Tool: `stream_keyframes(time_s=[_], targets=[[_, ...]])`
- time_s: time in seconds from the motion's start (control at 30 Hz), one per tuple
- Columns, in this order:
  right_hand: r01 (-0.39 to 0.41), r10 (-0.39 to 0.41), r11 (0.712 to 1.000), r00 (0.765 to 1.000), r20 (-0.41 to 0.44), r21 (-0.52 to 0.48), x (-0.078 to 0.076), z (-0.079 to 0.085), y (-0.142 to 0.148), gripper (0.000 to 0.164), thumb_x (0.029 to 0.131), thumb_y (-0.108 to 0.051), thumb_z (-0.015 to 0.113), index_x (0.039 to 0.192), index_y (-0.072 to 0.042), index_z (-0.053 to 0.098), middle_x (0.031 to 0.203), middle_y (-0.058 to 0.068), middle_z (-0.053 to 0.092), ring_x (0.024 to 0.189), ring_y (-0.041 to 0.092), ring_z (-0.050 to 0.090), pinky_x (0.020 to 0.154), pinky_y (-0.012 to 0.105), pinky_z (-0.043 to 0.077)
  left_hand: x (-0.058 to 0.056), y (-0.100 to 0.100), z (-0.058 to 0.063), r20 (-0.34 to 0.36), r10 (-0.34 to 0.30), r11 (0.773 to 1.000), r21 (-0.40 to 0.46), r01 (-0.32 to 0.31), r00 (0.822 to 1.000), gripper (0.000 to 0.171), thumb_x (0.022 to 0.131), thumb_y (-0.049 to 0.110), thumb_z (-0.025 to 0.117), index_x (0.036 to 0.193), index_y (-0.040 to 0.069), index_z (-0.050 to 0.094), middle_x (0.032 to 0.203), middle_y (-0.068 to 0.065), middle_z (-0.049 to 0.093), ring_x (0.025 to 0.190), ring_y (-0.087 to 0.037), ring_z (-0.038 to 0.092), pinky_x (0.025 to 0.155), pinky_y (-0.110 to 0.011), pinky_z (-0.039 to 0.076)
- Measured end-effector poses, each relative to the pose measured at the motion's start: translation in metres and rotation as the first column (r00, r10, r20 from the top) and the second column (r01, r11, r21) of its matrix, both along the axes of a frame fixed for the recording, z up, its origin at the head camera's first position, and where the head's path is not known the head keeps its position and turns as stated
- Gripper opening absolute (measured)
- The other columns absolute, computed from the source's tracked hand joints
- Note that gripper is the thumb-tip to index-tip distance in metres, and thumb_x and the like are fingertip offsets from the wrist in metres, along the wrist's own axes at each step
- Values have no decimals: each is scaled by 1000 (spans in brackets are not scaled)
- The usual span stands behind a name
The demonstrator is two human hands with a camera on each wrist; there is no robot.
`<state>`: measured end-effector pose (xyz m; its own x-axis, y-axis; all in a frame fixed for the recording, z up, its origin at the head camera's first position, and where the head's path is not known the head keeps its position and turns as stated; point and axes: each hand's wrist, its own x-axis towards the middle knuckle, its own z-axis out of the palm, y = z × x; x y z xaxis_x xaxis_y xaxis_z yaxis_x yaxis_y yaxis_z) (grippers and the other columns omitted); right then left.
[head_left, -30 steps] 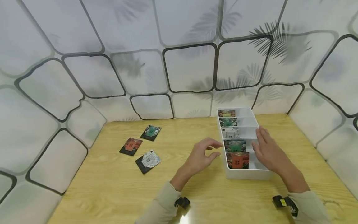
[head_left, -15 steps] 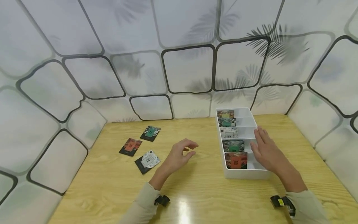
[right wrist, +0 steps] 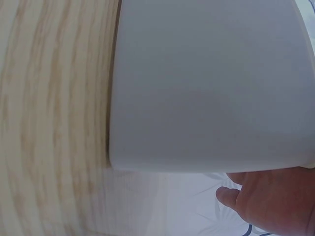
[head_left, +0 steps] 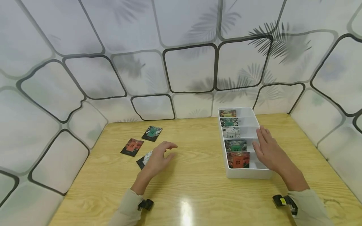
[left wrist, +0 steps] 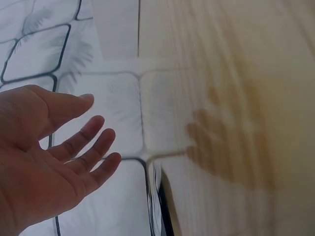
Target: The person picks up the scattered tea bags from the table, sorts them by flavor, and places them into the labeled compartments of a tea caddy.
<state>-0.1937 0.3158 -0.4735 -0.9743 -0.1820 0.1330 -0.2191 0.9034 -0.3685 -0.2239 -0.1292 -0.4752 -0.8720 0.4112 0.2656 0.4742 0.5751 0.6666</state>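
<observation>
My left hand (head_left: 158, 159) hovers over the table near the white-patterned packet (head_left: 145, 159), covering part of it in the head view. Its fingers are loosely bent and hold nothing, as the left wrist view also shows. Beyond it lie a red-and-black packet (head_left: 132, 147) and a green-and-black packet (head_left: 152, 133). My right hand (head_left: 271, 150) rests with extended fingers along the right rim of the white divided box (head_left: 249, 173). In the box, a red packet (head_left: 238, 160) stands in the front compartment and a green one (head_left: 235, 145) stands behind it.
Farther back in the box stand a white packet (head_left: 231, 132), another green packet (head_left: 229, 122) and an orange-toned packet (head_left: 227, 113), each in its own compartment. The wooden table (head_left: 203, 197) meets patterned wall panels (head_left: 192, 69) at the back and sides.
My left hand has moved left from beside the box, across the table to the white-patterned packet. The right hand has stayed at the box rim, and the packets have not moved.
</observation>
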Motion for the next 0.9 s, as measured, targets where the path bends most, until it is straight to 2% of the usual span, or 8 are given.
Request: stream_keyframes(time_s=[0.13, 0.3, 0.47, 0.63, 0.9], targets=[[3, -3, 1000, 1000, -4, 0, -1, -1, 2, 68, 112, -31, 31, 157, 15, 10, 165, 35, 3, 151, 54, 6, 113, 73, 18, -2, -25, -2, 10, 41, 997, -65, -41, 999, 40, 90, -6, 74, 128, 3, 67, 125, -13, 63, 117, -38, 60, 95, -55, 51], [2, -2, 1000, 1000, 6, -8, -1, -2, 3, 68, 112, -32, 30, 157, 15, 9, 164, 35, 2, 151, 53, 4, 114, 72, 16, -2, -50, 4, 43, 103, 986, -139, -96, 994, 46, 89, -4, 76, 133, 3, 64, 134, -18, 59, 121, -41, 57, 94, -56, 50], [-1, 1, 1000, 1000, 7, -15, 0, -2, 4, 68, 112, -31, 31, 157, 15, 9, 165, 35, 2, 151, 54, 4, 114, 72, 16, -3, -69, 5, 70, 122, 975, -197, -106, 990, 50, 91, 0, 75, 139, 1, 60, 140, -21, 55, 128, -43, 52, 95, -59, 49], [2, -2, 1000, 1000, 2, -11, 0, -2, 2, 68, 112, -32, 31, 157, 15, 10, 165, 35, 2, 151, 53, 4, 114, 72, 16, -3, -78, 2, 99, 117, 965, -246, -90, 988, 52, 91, 1, 76, 139, 0, 58, 139, -23, 56, 129, -44, 50, 95, -59, 47], [6, -6, 1000, 1000, -12, 2, -1, -1, 1, 67, 112, -30, 33, 157, 15, 12, 164, 36, 5, 151, 53, 7, 117, 68, 17, -3, -82, 0, 116, 128, 947, -310, -86, 985, 42, 86, -4, 80, 124, 3, 65, 129, -21, 59, 121, -41, 55, 96, -57, 48]])
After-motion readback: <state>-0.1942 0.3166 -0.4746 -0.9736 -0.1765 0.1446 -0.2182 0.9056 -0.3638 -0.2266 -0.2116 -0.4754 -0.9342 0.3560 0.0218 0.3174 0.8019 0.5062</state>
